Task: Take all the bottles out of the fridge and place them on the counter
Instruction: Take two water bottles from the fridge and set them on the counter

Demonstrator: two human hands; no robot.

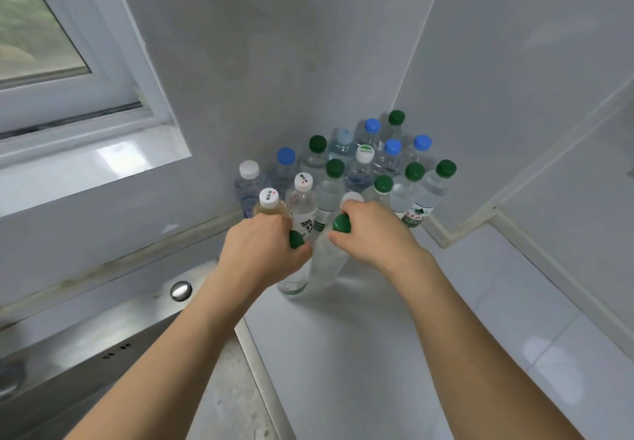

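Several clear plastic bottles (360,168) with green, blue and white caps stand clustered in the corner of the white counter (394,336). At the front of the cluster my left hand (264,251) grips the neck of a green-capped bottle (293,283). Right beside it, my right hand (374,234) grips the neck of another green-capped bottle (326,264). Both bottles stand on the counter, side by side and nearly touching. The fridge is out of view.
A steel sink (85,336) with a round knob (180,290) lies to the left of the counter. A window (51,45) with a white sill is at the upper left. Grey walls meet behind the bottles.
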